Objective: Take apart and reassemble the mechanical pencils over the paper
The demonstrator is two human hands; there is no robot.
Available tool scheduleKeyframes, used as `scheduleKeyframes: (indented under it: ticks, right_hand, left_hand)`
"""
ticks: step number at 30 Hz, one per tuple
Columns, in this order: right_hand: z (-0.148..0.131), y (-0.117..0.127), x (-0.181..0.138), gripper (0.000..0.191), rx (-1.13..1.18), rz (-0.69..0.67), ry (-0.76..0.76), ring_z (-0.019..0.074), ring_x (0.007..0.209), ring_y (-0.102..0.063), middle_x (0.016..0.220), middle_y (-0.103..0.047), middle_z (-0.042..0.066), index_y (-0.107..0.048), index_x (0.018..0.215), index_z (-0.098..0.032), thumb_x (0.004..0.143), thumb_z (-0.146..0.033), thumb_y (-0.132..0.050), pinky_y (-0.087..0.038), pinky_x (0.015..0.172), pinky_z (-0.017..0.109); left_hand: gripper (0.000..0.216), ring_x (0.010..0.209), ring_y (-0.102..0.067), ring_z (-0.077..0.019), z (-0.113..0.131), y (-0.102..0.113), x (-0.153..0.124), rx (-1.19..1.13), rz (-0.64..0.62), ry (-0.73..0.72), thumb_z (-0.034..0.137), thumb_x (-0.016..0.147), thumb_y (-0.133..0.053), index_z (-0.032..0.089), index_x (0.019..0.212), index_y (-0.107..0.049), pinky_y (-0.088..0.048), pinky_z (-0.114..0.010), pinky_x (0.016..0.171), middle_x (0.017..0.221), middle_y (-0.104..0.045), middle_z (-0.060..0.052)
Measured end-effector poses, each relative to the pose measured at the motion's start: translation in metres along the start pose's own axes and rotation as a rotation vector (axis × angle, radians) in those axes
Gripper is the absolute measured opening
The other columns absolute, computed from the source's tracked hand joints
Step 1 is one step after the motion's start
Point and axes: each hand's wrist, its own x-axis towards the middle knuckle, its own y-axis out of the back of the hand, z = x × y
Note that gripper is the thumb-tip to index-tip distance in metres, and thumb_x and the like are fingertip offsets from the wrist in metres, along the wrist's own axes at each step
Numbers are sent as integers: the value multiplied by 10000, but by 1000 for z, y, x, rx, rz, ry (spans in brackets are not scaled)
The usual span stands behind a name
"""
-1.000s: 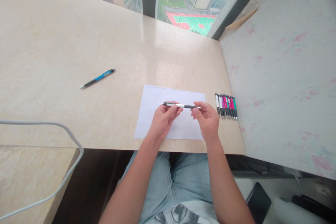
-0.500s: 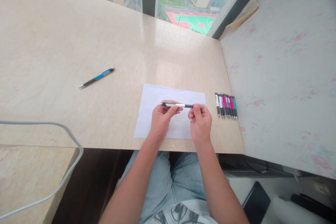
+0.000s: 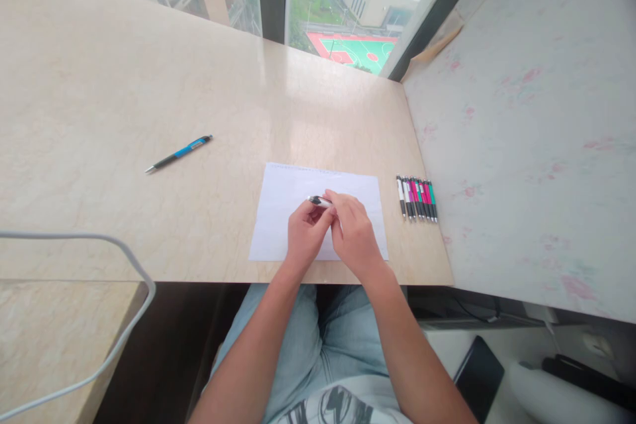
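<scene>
Both my hands meet over a white sheet of paper (image 3: 278, 212) near the table's front edge. My left hand (image 3: 305, 235) pinches the end of a black and white pen (image 3: 318, 200). My right hand (image 3: 354, 233) is closed over the rest of that pen and hides most of it. Only the pen's left end shows between the fingers.
A blue and black pen (image 3: 179, 152) lies alone to the left on the beige marble table (image 3: 149, 93). A row of several pink, white and green pens (image 3: 416, 199) lies right of the paper, by a floral-covered surface (image 3: 521, 146). A grey cable (image 3: 99, 291) loops at lower left.
My right hand slid left along the pen until it met my left hand, covering most of the pen. The view shifted slightly.
</scene>
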Motion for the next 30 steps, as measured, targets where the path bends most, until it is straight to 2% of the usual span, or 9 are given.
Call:
scheduleKeyframes:
  ticks: [2,4,7,9,11,14,19,24,30]
  right_hand:
    - [2,3,1,399,80,-40,-37,237,1201,-615,1265,-674,97,-574,1326,-260,988,-170,-381,-503,1034,473]
    - [7,11,-1,319,172,-14,-110,230,1147,-637,1238,-685,85,-607,1262,-269,998,-242,-430,-519,993,448]
    - [15,29,-3,215,428,168,-290,181,813,-656,973,-716,44,-644,1097,-267,987,-389,-506,-550,753,362]
    - [21,43,-3,295,686,282,-371,136,528,-496,656,-581,-18,-621,887,-259,978,-505,-487,-461,535,299]
    - [28,57,-3,441,891,251,-396,118,415,-300,498,-338,-69,-502,668,-255,942,-599,-498,-353,438,276]
    - [36,70,-3,559,1097,273,-369,105,402,-137,476,-165,-92,-322,552,-248,877,-611,-596,-254,397,270]
    - [47,70,-6,557,1423,424,-386,105,420,-87,474,-169,-90,-318,546,-244,869,-601,-598,-206,393,278]
    - [57,67,-9,552,1687,466,-408,90,409,-140,479,-223,-92,-325,572,-230,866,-585,-627,-258,386,249]
    - [60,67,-6,523,1857,471,-394,73,407,-193,474,-241,-100,-299,586,-220,839,-479,-677,-311,408,216]
  left_hand:
    - [123,714,-619,-151,4,-3,-4,16,-21,-3,290,760,-804,191,770,-731,-479,-278,704,740,-695,-9]
    - [123,753,-639,-159,9,-5,-7,21,-106,0,315,804,-764,198,841,-754,-492,-281,717,829,-721,-29]
    - [199,807,-677,-176,17,-1,-8,62,-192,5,352,862,-700,204,983,-757,-517,-289,720,973,-740,-63]
    - [190,823,-685,-182,19,9,-4,149,-131,-17,350,870,-689,204,973,-753,-525,-288,734,958,-744,-66]
    - [174,846,-686,-191,19,23,1,241,-47,-54,344,874,-680,204,942,-757,-527,-289,755,927,-747,-68]
    - [149,889,-679,-203,18,47,9,456,53,-181,309,870,-670,218,951,-756,-523,-297,797,928,-749,-58]
    - [186,871,-679,-221,12,74,17,912,114,-337,269,897,-582,201,978,-736,-515,-343,833,991,-750,-84]
    - [223,872,-685,-222,6,77,17,1112,67,-399,269,924,-512,190,986,-710,-518,-347,823,991,-752,-84]
    - [222,877,-689,-214,6,76,18,1154,52,-394,263,929,-498,186,1000,-693,-530,-344,826,993,-748,-78]
